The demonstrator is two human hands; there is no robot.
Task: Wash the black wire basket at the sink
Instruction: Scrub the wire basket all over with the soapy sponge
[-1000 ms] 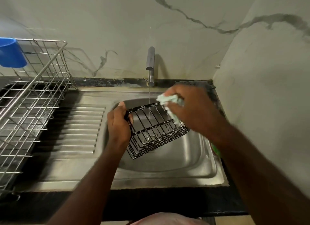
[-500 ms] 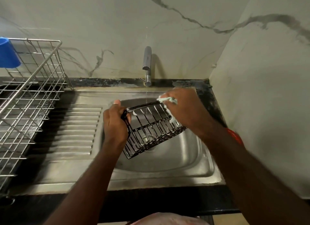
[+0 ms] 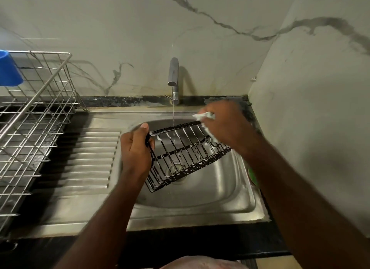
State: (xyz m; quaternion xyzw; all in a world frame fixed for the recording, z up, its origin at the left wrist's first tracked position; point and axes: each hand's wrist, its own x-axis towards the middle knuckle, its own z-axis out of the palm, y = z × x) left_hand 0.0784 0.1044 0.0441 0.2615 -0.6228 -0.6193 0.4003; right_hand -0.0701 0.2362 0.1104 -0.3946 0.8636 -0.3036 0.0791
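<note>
Black basket (image 3: 186, 156) tilted over sink (image 3: 230, 188) between both hands, left hand (image 3: 136, 150) gripping its left rim, right hand (image 3: 224, 128) clutching pale cloth (image 3: 204, 116) against its far-right corner, thin tap (image 3: 173, 78) stream falling just beyond the hands, rack (image 3: 30, 116) well left of left hand

Right hand (image 3: 226, 126) motion-blurred, covering most of a pale crumpled cloth (image 3: 204, 115). Left hand (image 3: 136, 148): fingertips hidden behind the black wire basket (image 3: 174, 128). Green round object (image 3: 251, 173) mostly concealed behind the right forearm. Blue plastic cup (image 3: 9, 71) and silver wire dish rack (image 3: 30, 128) cut off at the left edge.
</note>
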